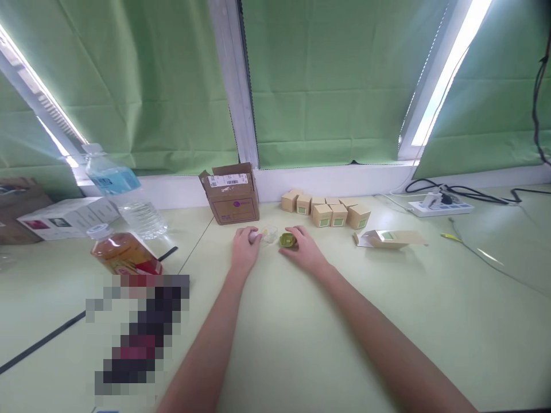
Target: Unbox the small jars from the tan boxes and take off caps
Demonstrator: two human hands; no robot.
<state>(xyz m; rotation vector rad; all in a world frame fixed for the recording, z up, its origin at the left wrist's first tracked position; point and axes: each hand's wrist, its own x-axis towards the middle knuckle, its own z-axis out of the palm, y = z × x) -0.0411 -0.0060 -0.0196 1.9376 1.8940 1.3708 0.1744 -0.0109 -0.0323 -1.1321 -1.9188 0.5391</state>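
A: Head view, the only one. Both arms are reaching out over the pale green tabletop (pixel 301 344), with the hands lying close together. I'm reading the clock from the hands, twelve toward the window.

B: Left hand?

A: The left hand (pixel 244 248) is resting palm down, its fingers curling narrowly around a small pale object (pixel 254 235) at their tips. It is too small to tell what it is.

B: Right?

A: The right hand (pixel 305 248) is closing thumb and fingers on a green round piece (pixel 287 241). That piece is sitting on the tabletop at the hand's nine o'clock edge. Between the two hands a small clear cup (pixel 270 234) is standing just beside both held things. I cannot tell whether it is touching them.

B: What's lying around?

A: At eleven, near, an open cardboard box (pixel 232 198) is standing with a label on its flap. At one, a cluster of small kraft boxes (pixel 329 211) with green labels is sitting packed tight. At three, a lone kraft box (pixel 391 238) is lying on its side with its flap hanging open. Further out toward two, a white power strip (pixel 434 206) with black cables is lying by the window sill.

B: And the left side?

A: Nine to ten, well apart: a water bottle (pixel 129 198), an amber drink bottle (pixel 123 252) and a white carton (pixel 69 217). Green blinds (pixel 327 86) are hanging down at twelve.
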